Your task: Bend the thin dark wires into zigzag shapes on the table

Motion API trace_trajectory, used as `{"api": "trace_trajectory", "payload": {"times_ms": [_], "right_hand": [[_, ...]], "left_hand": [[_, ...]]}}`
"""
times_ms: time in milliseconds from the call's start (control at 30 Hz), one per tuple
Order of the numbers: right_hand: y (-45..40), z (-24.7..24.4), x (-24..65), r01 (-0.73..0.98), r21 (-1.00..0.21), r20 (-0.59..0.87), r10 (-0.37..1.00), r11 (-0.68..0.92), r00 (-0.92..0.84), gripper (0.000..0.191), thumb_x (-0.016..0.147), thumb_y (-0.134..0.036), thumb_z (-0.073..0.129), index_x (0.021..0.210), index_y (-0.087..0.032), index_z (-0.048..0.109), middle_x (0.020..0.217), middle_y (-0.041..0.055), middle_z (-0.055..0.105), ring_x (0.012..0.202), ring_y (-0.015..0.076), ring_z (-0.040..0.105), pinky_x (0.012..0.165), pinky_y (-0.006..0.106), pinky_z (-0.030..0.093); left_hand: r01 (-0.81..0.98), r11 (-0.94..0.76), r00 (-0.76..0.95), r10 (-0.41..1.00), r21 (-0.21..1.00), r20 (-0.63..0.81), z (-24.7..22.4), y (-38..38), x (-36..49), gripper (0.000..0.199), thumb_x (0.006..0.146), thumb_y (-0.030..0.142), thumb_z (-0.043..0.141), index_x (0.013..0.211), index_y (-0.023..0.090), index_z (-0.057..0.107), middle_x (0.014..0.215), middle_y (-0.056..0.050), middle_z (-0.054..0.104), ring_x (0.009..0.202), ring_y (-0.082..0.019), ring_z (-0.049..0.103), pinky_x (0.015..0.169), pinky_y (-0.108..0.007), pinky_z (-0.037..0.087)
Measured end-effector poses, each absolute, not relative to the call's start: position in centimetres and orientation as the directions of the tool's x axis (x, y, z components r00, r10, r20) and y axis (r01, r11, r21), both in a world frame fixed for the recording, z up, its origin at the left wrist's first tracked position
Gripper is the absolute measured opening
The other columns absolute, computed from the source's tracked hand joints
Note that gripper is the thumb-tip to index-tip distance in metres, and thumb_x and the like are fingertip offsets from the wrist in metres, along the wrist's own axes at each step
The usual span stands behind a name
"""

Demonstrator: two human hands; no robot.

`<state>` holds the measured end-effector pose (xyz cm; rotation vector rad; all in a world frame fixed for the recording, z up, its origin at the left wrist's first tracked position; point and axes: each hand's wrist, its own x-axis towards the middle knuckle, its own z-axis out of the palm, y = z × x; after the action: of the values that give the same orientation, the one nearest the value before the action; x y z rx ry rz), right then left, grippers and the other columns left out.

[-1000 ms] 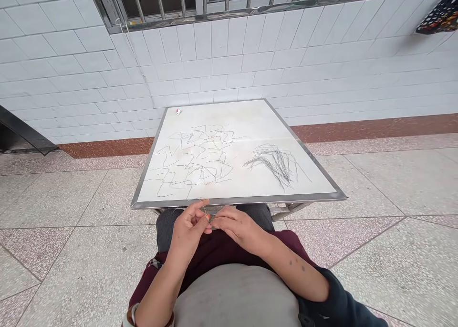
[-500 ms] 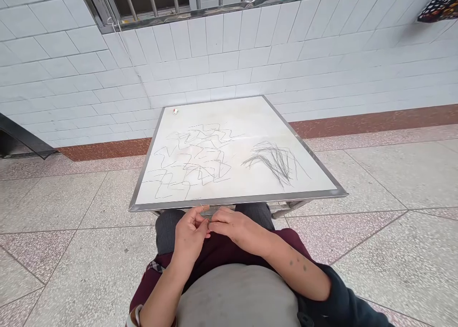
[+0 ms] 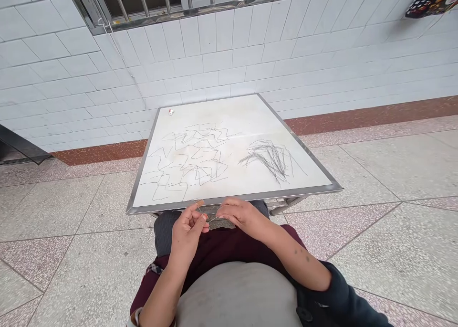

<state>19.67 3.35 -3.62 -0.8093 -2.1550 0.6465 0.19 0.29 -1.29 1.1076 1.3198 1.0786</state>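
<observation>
Head camera: 1 thin wire (image 3: 212, 219), pinched by the left hand (image 3: 186, 226) and the right hand (image 3: 245, 217), hangs off the desk's (image 3: 214, 108) near edge; the hands have just parted slightly, baring its span. Bent wires (image 3: 219, 161) lie left of a straighter bundle (image 3: 275, 159).

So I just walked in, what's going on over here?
Someone is holding a thin wire between both bare hands, just off the near edge of a white table. The left hand pinches it, and the right hand has its other part. On the table, bent wires lie spread out at left and a looser-ended bundle lies at right.
</observation>
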Motion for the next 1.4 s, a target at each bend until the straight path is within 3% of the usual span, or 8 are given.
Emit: {"api": "trace_trajectory", "payload": {"times_ms": [167,333,433,633,800,1000,1267,1400], "right_hand": [[3.3,-3.3,19.3,0.283,-0.766,0.414,0.779,0.578,-0.47,0.015,0.09,-0.024,0.051,0.093,-0.02,0.065,0.086,0.0053,0.06,0.076,0.0129,0.057,0.068,0.025,0.047],[3.0,-2.9,18.7,0.026,-0.981,0.172,0.928,0.191,-0.331,0.017,0.08,-0.034,0.064,0.086,-0.019,0.059,0.075,-0.0006,0.057,0.064,0.0102,0.052,0.06,0.023,0.045],[3.0,-3.3,18.2,-0.172,-0.983,0.115,0.938,0.06,-0.327,0.021,0.079,-0.037,0.064,0.086,-0.019,0.056,0.071,-0.0026,0.054,0.064,0.0099,0.052,0.063,0.025,0.046],[2.9,-3.7,17.4,-0.302,-0.953,0.075,0.962,-0.008,-0.262,0.031,0.073,-0.035,0.069,0.094,-0.02,0.051,0.071,-0.0047,0.054,0.061,0.0092,0.053,0.06,0.025,0.046],[2.5,-3.8,16.8,-0.228,-0.973,0.03,0.976,-0.021,-0.216,0.028,0.072,-0.031,0.068,0.091,-0.02,0.05,0.066,-0.0065,0.053,0.058,0.0092,0.053,0.059,0.024,0.046],[2.1,-4.7,16.7,0.039,-0.998,0.044,0.99,0.049,-0.134,0.02,0.077,-0.029,0.062,0.092,-0.021,0.053,0.072,-0.0037,0.055,0.063,0.0106,0.052,0.06,0.025,0.044],[2.3,-5.1,17.2,-0.181,-0.976,-0.079,0.975,-0.117,-0.205,0.022,0.077,-0.038,0.063,0.083,-0.02,0.053,0.071,-0.0036,0.049,0.059,0.0092,0.047,0.058,0.023,0.042],[2.2,-5.4,17.1,0.044,-0.998,0.03,0.99,0.036,-0.141,0.022,0.081,-0.041,0.058,0.089,-0.021,0.056,0.082,0.0019,0.056,0.075,0.0157,0.054,0.07,0.031,0.046]], "left_hand": [[0.084,0.16,0.057,0.985,0.984,-0.165,-1.2,-0.2,0.1,0.046,0.078,0.036,0.062,0.122,0.022,0.056,0.071,0.003,0.059,0.066,-0.013,0.063,0.062,-0.026,0.055],[0.11,0.163,0.049,0.984,0.98,-0.169,-1.2,-0.6,0.2,0.035,0.077,0.038,0.062,0.107,0.02,0.064,0.071,0.002,0.059,0.061,-0.013,0.062,0.054,-0.023,0.051],[0.106,0.157,0.069,0.984,0.982,-0.165,-1.0,-0.7,0.2,0.039,0.077,0.038,0.062,0.113,0.021,0.062,0.071,0.002,0.059,0.059,-0.011,0.06,0.054,-0.022,0.05],[0.092,0.144,0.114,0.981,0.985,-0.154,-0.9,-0.8,0.2,0.052,0.077,0.037,0.062,0.127,0.023,0.053,0.071,0.003,0.058,0.059,-0.01,0.057,0.055,-0.023,0.051],[0.164,0.202,0.101,0.97,0.966,-0.22,-2.0,-0.6,0.3,0.058,0.076,0.033,0.063,0.13,0.018,0.049,0.066,0.005,0.055,0.05,-0.009,0.053,0.048,-0.022,0.049],[0.174,0.287,0.068,0.951,0.942,-0.302,-2.8,-0.4,1.1,0.058,0.073,0.027,0.062,0.128,0.013,0.05,0.06,0.005,0.056,0.045,-0.008,0.052,0.043,-0.02,0.046],[0.029,0.252,0.05,0.966,0.967,-0.254,-2.1,-0.6,0.9,0.054,0.076,0.032,0.06,0.127,0.014,0.051,0.065,0.003,0.057,0.053,-0.01,0.056,0.05,-0.023,0.05],[0.091,0.254,0.012,0.967,0.963,-0.256,-2.4,-0.6,0.9,0.052,0.077,0.029,0.056,0.126,0.015,0.052,0.063,0.004,0.054,0.049,-0.01,0.055,0.048,-0.024,0.049]]}}
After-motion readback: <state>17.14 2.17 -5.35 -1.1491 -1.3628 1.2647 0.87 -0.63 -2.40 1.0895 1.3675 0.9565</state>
